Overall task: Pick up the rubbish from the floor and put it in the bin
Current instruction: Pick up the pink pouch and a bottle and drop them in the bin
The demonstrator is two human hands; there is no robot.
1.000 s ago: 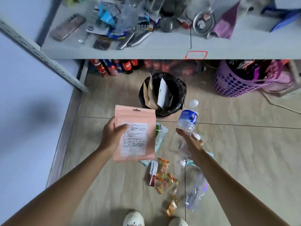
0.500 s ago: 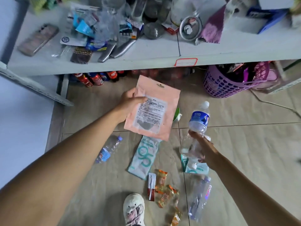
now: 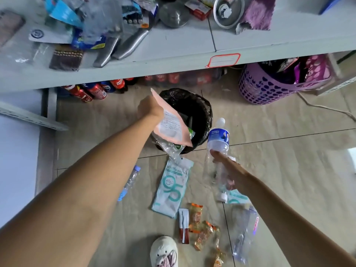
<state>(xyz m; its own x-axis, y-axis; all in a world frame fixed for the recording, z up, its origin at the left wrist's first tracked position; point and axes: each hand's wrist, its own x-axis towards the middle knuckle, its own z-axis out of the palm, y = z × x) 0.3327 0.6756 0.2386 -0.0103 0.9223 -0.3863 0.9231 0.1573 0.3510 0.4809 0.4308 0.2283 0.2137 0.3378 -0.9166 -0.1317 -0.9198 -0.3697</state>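
My left hand (image 3: 149, 109) holds a pink pouch (image 3: 169, 122) tilted over the left rim of the black-lined bin (image 3: 202, 106). My right hand (image 3: 223, 162) grips a clear water bottle with a blue label (image 3: 218, 139), upright, just right of the bin. On the floor lie a pale green mask packet (image 3: 171, 187), a small bottle (image 3: 130, 182) partly hidden by my left arm, a red sachet (image 3: 184, 225), several orange sweet wrappers (image 3: 202, 228), a crushed clear bottle (image 3: 245, 232) and a clear bag (image 3: 171, 149) at the bin's front.
A grey shelf (image 3: 173, 60) crowded with items overhangs the floor behind the bin. Soda bottles (image 3: 92, 91) stand under it. A purple basket (image 3: 269, 87) sits at the right, with a cable (image 3: 327, 107) on the floor. My shoe (image 3: 163, 251) is at the bottom.
My left hand has carried the pink pouch forward and down to the bin's rim, tilting it. The view has shifted so the bin shows again. My right hand still holds the bottle.
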